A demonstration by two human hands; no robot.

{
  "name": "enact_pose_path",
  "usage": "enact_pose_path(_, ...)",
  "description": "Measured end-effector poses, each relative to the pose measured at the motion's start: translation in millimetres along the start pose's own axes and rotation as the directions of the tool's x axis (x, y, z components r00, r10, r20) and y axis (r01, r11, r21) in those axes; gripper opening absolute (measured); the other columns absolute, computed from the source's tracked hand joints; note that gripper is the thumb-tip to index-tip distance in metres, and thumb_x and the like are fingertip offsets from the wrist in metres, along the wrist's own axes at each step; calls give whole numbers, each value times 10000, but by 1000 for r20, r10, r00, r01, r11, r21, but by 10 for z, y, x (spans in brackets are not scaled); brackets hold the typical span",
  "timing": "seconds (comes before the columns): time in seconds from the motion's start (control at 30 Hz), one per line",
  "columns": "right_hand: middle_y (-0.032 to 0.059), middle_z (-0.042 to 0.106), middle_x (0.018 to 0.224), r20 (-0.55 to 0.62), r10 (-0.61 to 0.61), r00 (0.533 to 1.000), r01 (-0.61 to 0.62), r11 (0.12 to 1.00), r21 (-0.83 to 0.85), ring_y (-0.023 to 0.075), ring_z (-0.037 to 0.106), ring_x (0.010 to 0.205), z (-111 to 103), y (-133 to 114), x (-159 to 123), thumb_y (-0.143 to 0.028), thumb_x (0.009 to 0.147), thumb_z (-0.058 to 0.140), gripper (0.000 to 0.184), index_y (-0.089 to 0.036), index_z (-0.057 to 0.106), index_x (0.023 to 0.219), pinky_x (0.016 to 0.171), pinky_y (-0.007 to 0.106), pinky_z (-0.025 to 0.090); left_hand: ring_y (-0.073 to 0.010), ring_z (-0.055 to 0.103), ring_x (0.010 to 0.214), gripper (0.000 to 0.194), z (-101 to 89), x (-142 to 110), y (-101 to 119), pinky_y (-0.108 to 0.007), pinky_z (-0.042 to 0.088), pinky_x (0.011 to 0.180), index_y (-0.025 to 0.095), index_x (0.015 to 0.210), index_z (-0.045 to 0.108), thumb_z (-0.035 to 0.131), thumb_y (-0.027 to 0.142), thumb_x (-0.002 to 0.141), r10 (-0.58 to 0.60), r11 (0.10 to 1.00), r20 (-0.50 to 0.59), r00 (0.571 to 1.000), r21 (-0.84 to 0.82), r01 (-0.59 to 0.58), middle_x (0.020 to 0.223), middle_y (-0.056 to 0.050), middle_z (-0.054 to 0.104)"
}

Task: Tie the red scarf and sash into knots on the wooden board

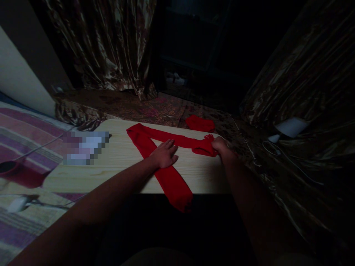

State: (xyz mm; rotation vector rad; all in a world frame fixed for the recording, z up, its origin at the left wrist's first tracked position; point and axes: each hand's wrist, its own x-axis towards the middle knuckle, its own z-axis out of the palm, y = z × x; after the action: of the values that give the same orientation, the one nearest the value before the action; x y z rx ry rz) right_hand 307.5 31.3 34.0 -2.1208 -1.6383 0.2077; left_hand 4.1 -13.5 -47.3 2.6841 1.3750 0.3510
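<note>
A long red scarf (177, 183) lies across a pale wooden table (116, 175), bent at its far left corner. One length slants toward me and hangs over the near edge; the other runs right to a folded-over, fringed end. My left hand (165, 153) rests on the slanting length, fingers stretched out. At the right side of the table, my right hand (221, 146) has its fingers closed on the scarf's fringed end. Beyond the table's far edge sits another piece of red cloth (200, 123), its kind unclear.
On the table's left lies a blurred-out flat object (85, 147). A striped bed (24, 221) adjoins on the left, bearing a dark red object (24, 173) and a white plug (18, 204) with cables. At right stands a white lamp (291, 127). Patterned curtains (111, 48) hang behind.
</note>
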Motion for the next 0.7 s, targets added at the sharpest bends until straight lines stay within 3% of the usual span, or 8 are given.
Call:
enact_pose_path(0.1, 214, 696, 1179, -87, -49, 995, 40, 994, -99, 305, 672, 1076, 71, -30, -68, -139, 801, 612, 355, -120, 685, 1148, 911, 368, 505, -360, 231, 1545, 717, -17, -5, 7, -478, 239, 1240, 97, 1549, 428, 390, 530, 978, -6, 1000, 17, 1000, 8, 6, 1657, -211, 281)
enact_pose_path(0.17, 174, 682, 1230, -104, -265, 959, 247, 956, -156, 265, 642, 1135, 140, -155, -180, -144, 889, 508, 334, -141, 685, 1172, 995, 346, 470, -356, 225, 1548, 723, -26, -7, 12, -481, 231, 1241, 95, 1558, 412, 386, 528, 980, -11, 1000, 30, 999, 15, 10, 1659, -207, 276)
enact_pose_path(0.27, 114, 668, 1297, 128, -574, 809, 588, 792, -163, 221, 611, 1186, 263, -371, -406, -187, 940, 477, 373, -185, 666, 1261, 1045, 311, 438, -350, 220, 1551, 723, -41, -2, 22, -486, 230, 1238, 94, 1563, 402, 383, 523, 982, -22, 999, 52, 998, 26, 21, 1660, -209, 271)
enact_pose_path(0.33, 108, 613, 1406, 311, -633, 709, 700, 686, -199, 226, 575, 1258, 328, -451, -542, -145, 904, 516, 502, -207, 582, 1398, 1070, 328, 416, -342, 227, 1550, 727, -52, 4, 32, -478, 228, 1239, 100, 1569, 394, 380, 528, 981, -29, 999, 67, 997, 32, 27, 1660, -203, 276)
enact_pose_path(0.37, 117, 601, 1424, 373, -624, 687, 721, 648, -244, 238, 563, 1278, 344, -463, -591, -113, 886, 520, 546, -208, 560, 1422, 1075, 348, 409, -338, 230, 1549, 731, -59, 8, 38, -476, 224, 1240, 104, 1572, 388, 377, 531, 980, -34, 999, 76, 997, 34, 32, 1660, -199, 278)
enact_pose_path(0.53, 167, 706, 1207, 463, -518, 719, 695, 558, -454, 289, 632, 1154, 183, -354, -626, -85, 901, 484, 335, -152, 689, 1157, 980, 399, 444, -337, 210, 1555, 746, -95, 17, 54, -490, 207, 1242, 109, 1590, 350, 344, 541, 982, -31, 999, 123, 992, 24, 29, 1670, -191, 254)
enact_pose_path(0.7, 198, 728, 1130, 539, -371, 756, 647, 547, -531, 298, 672, 1057, -141, -225, -551, -105, 898, 547, 259, -126, 720, 1090, 926, 390, 457, -339, 215, 1553, 744, -90, 19, 51, -508, 214, 1234, 98, 1587, 352, 336, 532, 982, -22, 1000, 119, 993, 19, 20, 1665, -195, 258)
